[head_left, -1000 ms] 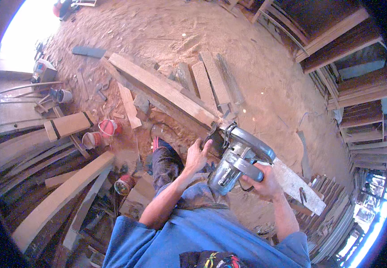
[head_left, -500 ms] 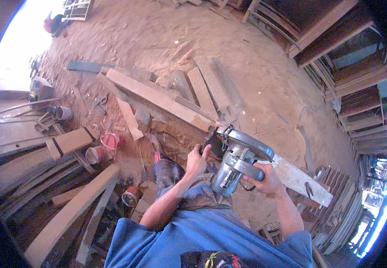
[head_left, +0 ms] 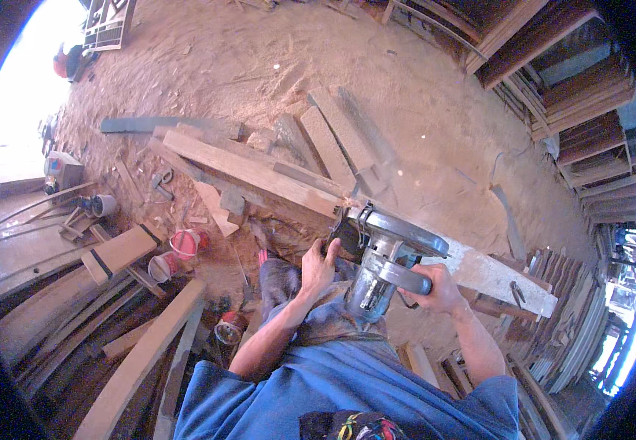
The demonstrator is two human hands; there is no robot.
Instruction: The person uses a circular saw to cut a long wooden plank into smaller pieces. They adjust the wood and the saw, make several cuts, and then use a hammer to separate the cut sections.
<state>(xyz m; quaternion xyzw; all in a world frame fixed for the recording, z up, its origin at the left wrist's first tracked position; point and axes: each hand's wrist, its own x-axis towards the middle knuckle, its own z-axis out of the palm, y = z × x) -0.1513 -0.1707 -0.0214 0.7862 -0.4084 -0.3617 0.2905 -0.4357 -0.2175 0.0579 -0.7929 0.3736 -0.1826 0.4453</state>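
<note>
A grey metal circular saw (head_left: 376, 268) rests across a long wooden beam (head_left: 259, 167), its rounded blade guard (head_left: 413, 233) lying along the wood. My right hand (head_left: 435, 291) is closed around the saw's rear handle, with the forearm coming up from the lower right. At the dark front plate of the saw, my left hand (head_left: 319, 268) is curled onto the edge, thumb raised. The blade is hidden by the guard and the wood. To the right of the saw stretches a pale board (head_left: 490, 277), with a small dark clamp-like piece (head_left: 517, 293) on it.
Short timber blocks (head_left: 329, 143) lie beyond the beam on the dusty floor. At the left are red buckets (head_left: 184, 243), a strapped plank (head_left: 120, 254) and loose long timbers (head_left: 138, 359). Stacked slats (head_left: 563, 308) stand at the right, and wooden frames (head_left: 596, 110) at the far right.
The view has turned slightly, shifting the floor and timber. Relative to the beam, the saw seems a little farther left. Both hands keep their hold.
</note>
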